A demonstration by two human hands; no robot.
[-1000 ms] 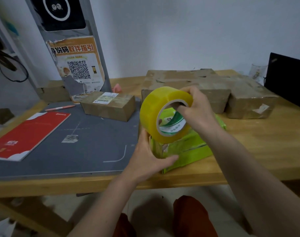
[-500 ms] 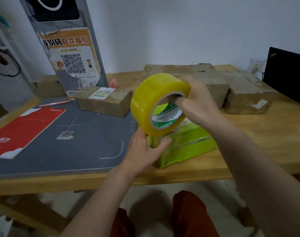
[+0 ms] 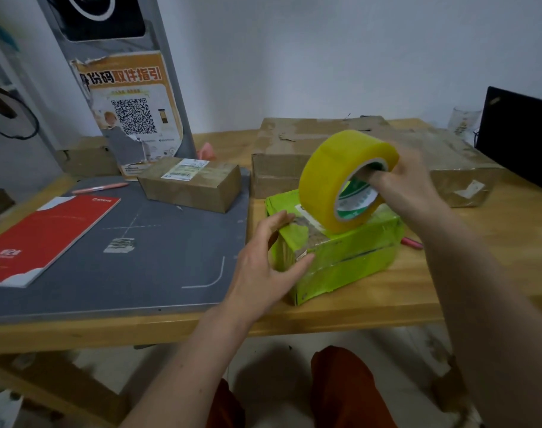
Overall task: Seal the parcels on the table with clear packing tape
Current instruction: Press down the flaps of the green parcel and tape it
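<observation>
Pale wall backs a wooden bench [image 3: 467, 267] carrying a grey mat [image 3: 146, 261] and brown cardboard parcels [image 3: 282, 156]. Near the front edge lies a bright green rectangular parcel [image 3: 350, 267]. Its top bears a big yellow roll of packing tape [image 3: 331, 177], standing on edge. The right hand [image 3: 408, 183] grips the roll, fingers hooked through its core. The left hand [image 3: 266, 267] rests relaxed and uncurled against the parcel's near-left corner.

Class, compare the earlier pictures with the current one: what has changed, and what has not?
The right hand carried the tape roll rightward along the green parcel, uncovering its near end. The left hand stays braced there. The brown parcels are unmoved.
</observation>
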